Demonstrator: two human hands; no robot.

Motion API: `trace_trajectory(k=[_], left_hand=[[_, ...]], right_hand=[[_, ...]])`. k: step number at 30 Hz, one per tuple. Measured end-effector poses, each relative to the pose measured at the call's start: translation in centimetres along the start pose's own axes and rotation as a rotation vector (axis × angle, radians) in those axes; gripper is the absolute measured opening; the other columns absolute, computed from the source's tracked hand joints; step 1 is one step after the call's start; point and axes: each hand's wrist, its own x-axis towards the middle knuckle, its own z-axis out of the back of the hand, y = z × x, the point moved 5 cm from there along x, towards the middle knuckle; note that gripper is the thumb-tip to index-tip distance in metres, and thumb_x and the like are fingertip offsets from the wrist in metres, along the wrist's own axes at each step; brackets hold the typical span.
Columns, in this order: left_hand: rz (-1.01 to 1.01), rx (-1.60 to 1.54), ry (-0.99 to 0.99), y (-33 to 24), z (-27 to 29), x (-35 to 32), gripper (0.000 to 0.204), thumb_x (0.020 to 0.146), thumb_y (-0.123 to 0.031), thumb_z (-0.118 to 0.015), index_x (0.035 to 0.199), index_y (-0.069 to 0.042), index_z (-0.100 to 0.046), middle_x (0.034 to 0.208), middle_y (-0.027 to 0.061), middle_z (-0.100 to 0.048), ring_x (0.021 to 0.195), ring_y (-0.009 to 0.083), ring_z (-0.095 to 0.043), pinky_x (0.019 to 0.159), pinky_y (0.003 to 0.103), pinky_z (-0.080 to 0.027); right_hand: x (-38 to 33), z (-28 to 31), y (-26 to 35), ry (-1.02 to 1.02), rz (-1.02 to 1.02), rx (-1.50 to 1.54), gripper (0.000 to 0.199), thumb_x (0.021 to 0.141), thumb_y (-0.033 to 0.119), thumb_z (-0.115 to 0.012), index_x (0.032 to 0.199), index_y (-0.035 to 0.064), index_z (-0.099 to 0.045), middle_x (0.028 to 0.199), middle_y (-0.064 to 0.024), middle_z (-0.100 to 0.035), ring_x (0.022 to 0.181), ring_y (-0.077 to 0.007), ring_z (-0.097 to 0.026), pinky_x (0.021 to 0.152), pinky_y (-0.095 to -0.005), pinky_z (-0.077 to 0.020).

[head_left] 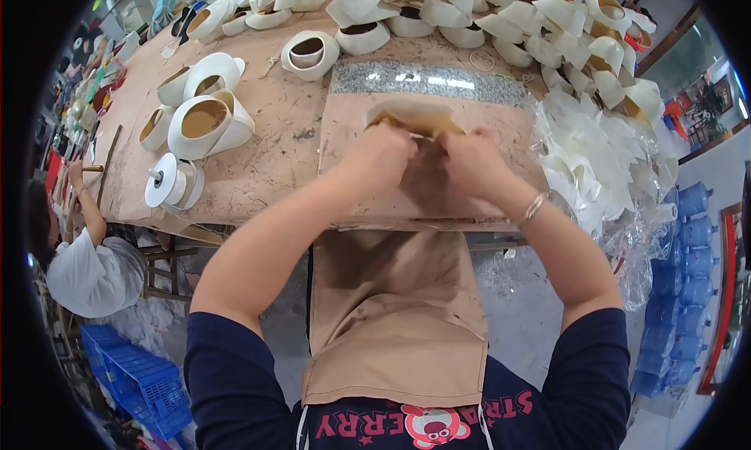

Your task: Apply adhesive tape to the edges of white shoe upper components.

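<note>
Over the worktable, my left hand (383, 154) and my right hand (474, 162) are both closed on the near edge of a white shoe upper (422, 115) with a tan lining. The fingers of each hand are curled in and partly hidden, and motion smears them a little. The upper is held between the hands, its tan inside facing me. Just beyond it lies a speckled grey stone slab (430, 85). Several more white uppers (205, 121) stand to the left, and a single one (310, 55) sits past the slab's left end.
A white spool (174, 182) stands near the table's front left. Heaped uppers (540, 24) fill the back, and thin white sheets (583, 149) with clear plastic lie at right. Blue crates (137, 380) and a co-worker in white (94, 274) are left; blue water bottles (688, 270) right.
</note>
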Motion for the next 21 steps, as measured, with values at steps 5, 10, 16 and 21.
trace_trajectory(k=[5, 10, 16, 21], left_hand=[[0.413, -0.227, 0.457, 1.1, -0.1, 1.6, 0.018, 0.077, -0.019, -0.057, 0.084, -0.007, -0.068, 0.091, 0.0158, -0.066, 0.09, 0.0311, -0.063, 0.08, 0.04, -0.05], [0.474, -0.201, 0.504, 0.8, 0.0, 1.8, 0.021, 0.075, -0.017, -0.053, 0.085, -0.006, -0.069, 0.091, 0.015, -0.067, 0.091, 0.0309, -0.063, 0.081, 0.039, -0.05], [0.512, -0.224, 0.498, 0.4, 0.6, 1.9, 0.022, 0.073, -0.016, -0.055, 0.085, -0.006, -0.07, 0.091, 0.0152, -0.068, 0.089, 0.0309, -0.063, 0.081, 0.039, -0.05], [0.416, -0.139, 0.418, 0.3, 0.4, 1.8, 0.021, 0.073, -0.017, -0.057, 0.085, -0.007, -0.071, 0.088, 0.0144, -0.068, 0.087, 0.0312, -0.064, 0.079, 0.04, -0.05]], right_hand=[[1.1, 1.6, 0.0, 0.113, 0.034, 0.062, 0.019, 0.082, 0.018, -0.057, 0.097, 0.0054, -0.059, 0.084, -0.0143, -0.066, 0.084, -0.0318, -0.062, 0.087, -0.0433, -0.0369], [2.1, 0.7, 0.0, 0.171, 0.001, 0.06, 0.017, 0.079, 0.018, -0.059, 0.091, 0.0058, -0.062, 0.085, -0.0153, -0.066, 0.087, -0.0316, -0.062, 0.084, -0.0438, -0.0385], [2.6, 1.5, 1.5, 0.278, -0.064, -0.044, 0.012, 0.076, 0.011, -0.06, 0.087, 0.0087, -0.065, 0.084, -0.0112, -0.067, 0.086, -0.0285, -0.063, 0.079, -0.0443, -0.038], [2.9, 1.8, 2.6, 0.343, -0.073, -0.157, 0.01, 0.074, 0.009, -0.061, 0.082, 0.0128, -0.067, 0.083, -0.0077, -0.068, 0.086, -0.0258, -0.063, 0.077, -0.0452, -0.0365]])
